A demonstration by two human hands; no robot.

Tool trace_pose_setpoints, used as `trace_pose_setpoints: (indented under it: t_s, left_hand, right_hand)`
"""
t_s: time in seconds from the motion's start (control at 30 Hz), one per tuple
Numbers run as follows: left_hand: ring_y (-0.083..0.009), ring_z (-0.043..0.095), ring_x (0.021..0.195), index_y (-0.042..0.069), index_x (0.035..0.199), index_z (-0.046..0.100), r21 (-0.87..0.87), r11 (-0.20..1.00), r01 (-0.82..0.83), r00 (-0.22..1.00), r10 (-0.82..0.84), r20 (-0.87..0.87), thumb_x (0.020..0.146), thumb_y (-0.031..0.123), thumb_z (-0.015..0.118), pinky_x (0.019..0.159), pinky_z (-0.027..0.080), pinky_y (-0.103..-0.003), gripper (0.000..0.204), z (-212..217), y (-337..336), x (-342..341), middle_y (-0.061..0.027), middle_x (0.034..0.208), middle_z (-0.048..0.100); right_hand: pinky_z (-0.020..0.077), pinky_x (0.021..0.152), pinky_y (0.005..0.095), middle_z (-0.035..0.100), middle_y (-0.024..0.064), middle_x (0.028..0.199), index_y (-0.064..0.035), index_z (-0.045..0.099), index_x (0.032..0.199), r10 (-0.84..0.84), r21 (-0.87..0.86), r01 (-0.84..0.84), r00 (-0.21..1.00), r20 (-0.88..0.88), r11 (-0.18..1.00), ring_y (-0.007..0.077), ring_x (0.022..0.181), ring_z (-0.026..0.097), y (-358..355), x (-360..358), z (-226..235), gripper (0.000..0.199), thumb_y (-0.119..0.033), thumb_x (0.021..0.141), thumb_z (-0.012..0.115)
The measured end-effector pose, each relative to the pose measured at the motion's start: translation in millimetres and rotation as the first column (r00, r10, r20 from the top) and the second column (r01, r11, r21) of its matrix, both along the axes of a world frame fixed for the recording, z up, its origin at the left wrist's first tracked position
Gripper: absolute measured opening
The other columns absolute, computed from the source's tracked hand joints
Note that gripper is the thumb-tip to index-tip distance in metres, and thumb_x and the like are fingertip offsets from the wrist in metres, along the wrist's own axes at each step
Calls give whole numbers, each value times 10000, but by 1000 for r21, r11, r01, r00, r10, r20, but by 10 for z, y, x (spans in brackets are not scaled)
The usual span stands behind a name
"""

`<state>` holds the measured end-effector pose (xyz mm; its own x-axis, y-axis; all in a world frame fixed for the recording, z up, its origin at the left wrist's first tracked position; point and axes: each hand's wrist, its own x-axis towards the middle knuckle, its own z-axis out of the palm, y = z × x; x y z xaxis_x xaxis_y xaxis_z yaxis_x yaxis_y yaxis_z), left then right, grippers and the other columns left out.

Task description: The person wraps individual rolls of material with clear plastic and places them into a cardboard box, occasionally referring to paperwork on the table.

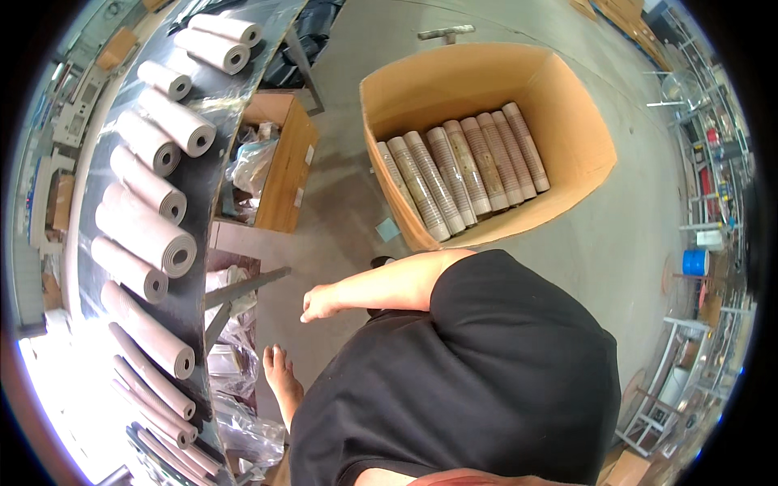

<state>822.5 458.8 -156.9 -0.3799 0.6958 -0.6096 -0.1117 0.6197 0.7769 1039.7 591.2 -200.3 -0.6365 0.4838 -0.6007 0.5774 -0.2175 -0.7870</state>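
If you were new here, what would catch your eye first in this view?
Probably the big cardboard box on the floor at top centre, with a row of pale rolls lying in it. Next, more rolls line the dark table on the left. One empty hand hangs mid-frame, beside the black shirt.

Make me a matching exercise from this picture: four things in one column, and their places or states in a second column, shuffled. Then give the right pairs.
Things:
1. rolls in the big box
2. rolls on the table
3. blue drum
4. bare hand

Places or states:
A. far off at the right edge, among the racks
B. empty, hanging above the floor
C. lying side by side on a dark shiny top at the left
D. packed in a row inside open cardboard walls

Pairs: 1-D, 2-C, 3-A, 4-B
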Motion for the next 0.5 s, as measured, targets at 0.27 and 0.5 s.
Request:
trace_pose_setpoints:
  t_s: [0.27,0.5]
  left_hand:
    - [-154,548,960,-7,1075,556,36,979,201,953,-187,-237,878,81,665,870,437,-292,242,-150,835,488,-67,998,578]
    - [-287,427,1293,35,1114,509,276,957,87,996,-92,5,861,100,632,1053,317,-383,290,303,949,648,-130,1161,512]
  right_hand:
    - [483,912,368,684,126,1067,-49,685,1067,-523,-72,518,836,-167,852,245,1032,621,529,1066,-160,426,-388,813,734]
    - [503,682,356,660,72,816,-48,661,905,-480,266,504,864,-153,822,195,746,606,844,1403,-147,322,-300,753,793]
